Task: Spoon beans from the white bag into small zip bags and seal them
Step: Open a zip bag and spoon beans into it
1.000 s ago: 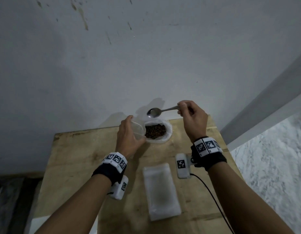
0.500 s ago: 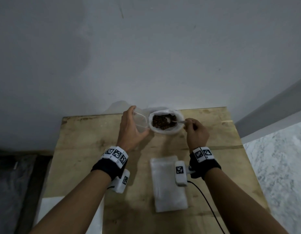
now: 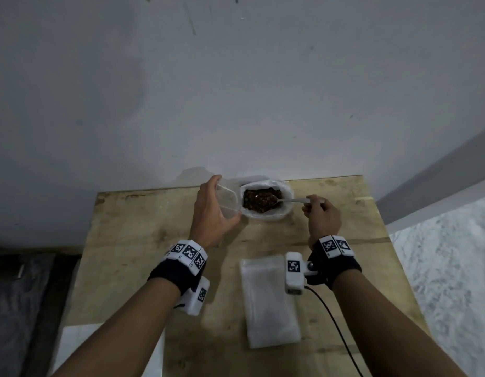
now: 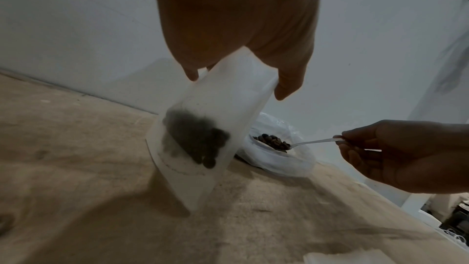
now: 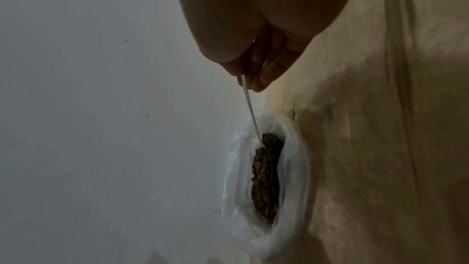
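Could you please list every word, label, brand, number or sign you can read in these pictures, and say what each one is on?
There is no readable text in any view.
Wristbands and: black-and-white square code patterns only, no letters or numbers.
Wrist cameras and: the same kind of code pattern, no words.
Small zip bag, white bag, spoon, stack of bags: no print visible.

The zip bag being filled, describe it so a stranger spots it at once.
On the wooden table, look just left of the white bag of beans. The zip bag, held open in the left hand, already has beans inside, unlike the flat stack of empty bags.
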Demonstrator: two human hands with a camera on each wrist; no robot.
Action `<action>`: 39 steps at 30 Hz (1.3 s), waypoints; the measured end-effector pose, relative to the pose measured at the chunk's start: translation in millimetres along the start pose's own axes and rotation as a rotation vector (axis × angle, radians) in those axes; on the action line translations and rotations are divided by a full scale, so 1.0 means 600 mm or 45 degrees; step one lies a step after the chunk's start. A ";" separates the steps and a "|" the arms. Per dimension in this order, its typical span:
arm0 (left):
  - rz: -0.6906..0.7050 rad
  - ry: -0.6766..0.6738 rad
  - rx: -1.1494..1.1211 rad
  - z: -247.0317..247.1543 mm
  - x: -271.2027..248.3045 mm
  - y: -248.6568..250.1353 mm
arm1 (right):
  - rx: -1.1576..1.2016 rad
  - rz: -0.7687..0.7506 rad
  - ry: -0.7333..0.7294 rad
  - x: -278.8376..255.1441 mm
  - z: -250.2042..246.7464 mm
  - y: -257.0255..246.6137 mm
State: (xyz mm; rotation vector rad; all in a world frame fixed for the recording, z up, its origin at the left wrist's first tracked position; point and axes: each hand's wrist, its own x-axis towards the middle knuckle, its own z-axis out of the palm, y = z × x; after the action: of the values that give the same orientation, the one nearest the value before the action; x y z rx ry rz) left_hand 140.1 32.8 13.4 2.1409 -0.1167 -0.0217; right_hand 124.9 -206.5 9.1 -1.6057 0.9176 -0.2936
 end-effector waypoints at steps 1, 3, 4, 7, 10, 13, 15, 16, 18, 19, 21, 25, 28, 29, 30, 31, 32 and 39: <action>0.002 -0.003 0.008 0.002 0.000 0.002 | 0.011 -0.001 0.014 0.001 -0.003 -0.002; -0.002 -0.013 0.019 0.004 -0.003 0.008 | 0.032 0.007 0.029 0.001 -0.009 -0.006; -0.007 -0.015 0.022 0.005 -0.004 0.010 | 0.040 0.009 0.029 0.000 -0.012 -0.009; -0.019 -0.024 0.044 0.007 -0.007 0.016 | 0.078 0.020 0.038 -0.002 -0.019 -0.019; -0.001 -0.031 0.075 0.011 -0.008 0.017 | 0.152 0.008 0.047 -0.007 -0.026 -0.041; -0.001 -0.050 0.091 0.013 -0.009 0.024 | 0.207 -0.071 0.028 -0.011 -0.029 -0.071; 0.007 -0.058 0.096 0.016 -0.009 0.031 | 0.249 -0.117 -0.003 -0.015 -0.029 -0.092; 0.011 -0.057 0.097 0.017 -0.008 0.034 | 0.262 -0.140 -0.025 -0.017 -0.029 -0.103; 0.022 -0.046 0.100 0.020 -0.005 0.040 | 0.251 -0.190 -0.068 -0.023 -0.029 -0.123; 0.032 -0.035 0.106 0.021 -0.003 0.045 | 0.237 -0.219 -0.085 -0.026 -0.029 -0.132; 0.061 -0.007 0.128 0.023 0.002 0.055 | 0.189 -0.300 -0.113 -0.033 -0.028 -0.147; 0.100 0.008 0.131 0.023 0.009 0.076 | 0.054 -0.555 -0.187 -0.058 -0.025 -0.170; 0.102 0.026 0.122 0.022 0.010 0.085 | -0.002 -0.762 -0.311 -0.077 -0.028 -0.185; 0.106 0.029 0.116 0.021 0.010 0.088 | -0.018 -0.836 -0.356 -0.081 -0.029 -0.188; 0.109 0.028 0.111 0.020 0.010 0.089 | -0.031 -0.902 -0.396 -0.083 -0.030 -0.191; 0.111 0.028 0.110 0.018 0.009 0.090 | -0.037 -0.954 -0.426 -0.084 -0.031 -0.192; 0.110 0.029 0.112 0.017 0.009 0.091 | -0.039 -0.991 -0.442 -0.083 -0.032 -0.193; 0.071 0.028 0.085 0.003 0.004 0.075 | 0.188 -0.713 -0.173 -0.049 -0.048 -0.181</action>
State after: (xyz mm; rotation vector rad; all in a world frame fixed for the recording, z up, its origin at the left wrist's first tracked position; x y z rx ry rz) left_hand 139.1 7.1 50.3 2.2033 -0.1661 0.0390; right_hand 130.4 -208.3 125.0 -1.6969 0.3186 -0.6164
